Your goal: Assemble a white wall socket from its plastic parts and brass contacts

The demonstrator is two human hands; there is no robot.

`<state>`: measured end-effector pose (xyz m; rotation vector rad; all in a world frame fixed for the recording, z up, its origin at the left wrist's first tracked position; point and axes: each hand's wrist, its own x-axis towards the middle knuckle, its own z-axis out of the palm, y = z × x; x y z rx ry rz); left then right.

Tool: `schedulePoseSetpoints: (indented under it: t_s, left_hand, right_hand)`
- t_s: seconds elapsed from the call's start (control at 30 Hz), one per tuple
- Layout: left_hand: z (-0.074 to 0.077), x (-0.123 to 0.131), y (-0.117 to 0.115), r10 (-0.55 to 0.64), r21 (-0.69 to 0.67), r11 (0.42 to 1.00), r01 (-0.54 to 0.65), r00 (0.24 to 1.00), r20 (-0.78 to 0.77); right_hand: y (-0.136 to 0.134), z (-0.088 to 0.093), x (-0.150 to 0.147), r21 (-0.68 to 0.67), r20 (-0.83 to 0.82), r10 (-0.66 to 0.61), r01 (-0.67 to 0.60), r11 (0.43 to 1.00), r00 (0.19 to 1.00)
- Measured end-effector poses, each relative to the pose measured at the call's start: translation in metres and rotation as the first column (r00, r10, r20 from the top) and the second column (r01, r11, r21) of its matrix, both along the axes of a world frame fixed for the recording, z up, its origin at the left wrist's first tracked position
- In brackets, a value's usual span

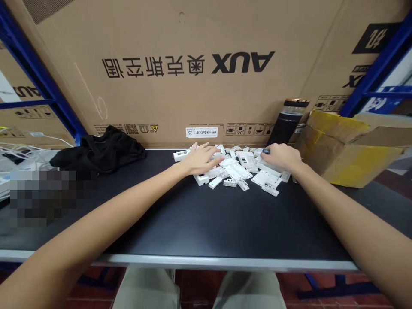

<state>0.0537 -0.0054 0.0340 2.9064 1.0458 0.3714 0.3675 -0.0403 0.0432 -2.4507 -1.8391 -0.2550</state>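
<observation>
A heap of several small white plastic parts [240,171] lies at the far middle of the black table [199,223]. My left hand [201,158] rests flat on the heap's left side, fingers stretched out over the parts. My right hand [280,156] sits on the heap's right side with its fingers curled down. A small dark tool tip [265,151] pokes out at its knuckles; how much of it the hand grips is hidden.
A large AUX cardboard box [193,64] stands behind the table. A black cloth [103,154] lies at the left, a dark bottle [286,122] and an open yellow-taped carton [347,146] at the right. Blue rack posts flank both sides.
</observation>
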Motion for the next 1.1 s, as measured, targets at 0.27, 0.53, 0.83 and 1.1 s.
schedulePoseSetpoints:
  t_s: [0.27, 0.53, 0.83, 1.1]
  left_hand:
    - [-0.006, 0.054, 0.044, -0.011, 0.031, 0.999, 0.014, 0.996, -0.092]
    - [0.011, 0.056, 0.043, -0.018, 0.085, 0.996, 0.019, 1.0, -0.013]
    - [-0.001, 0.031, -0.103, -0.543, -0.003, 0.839, 0.544, 0.839, 0.02]
    - [-0.018, 0.071, -0.122, -0.622, -0.07, 0.777, 0.626, 0.78, 0.073]
  right_hand:
    - [-0.007, -0.003, 0.015, -0.078, -0.046, 0.149, -0.152, 0.985, 0.988]
    - [-0.011, 0.006, 0.018, -0.043, -0.026, 0.08, -0.081, 0.996, 0.996]
    - [-0.019, 0.016, 0.018, -0.068, 0.014, 0.182, -0.181, 0.981, 0.983]
    - [-0.031, 0.023, 0.018, -0.191, -0.151, 0.266, -0.292, 0.937, 0.952]
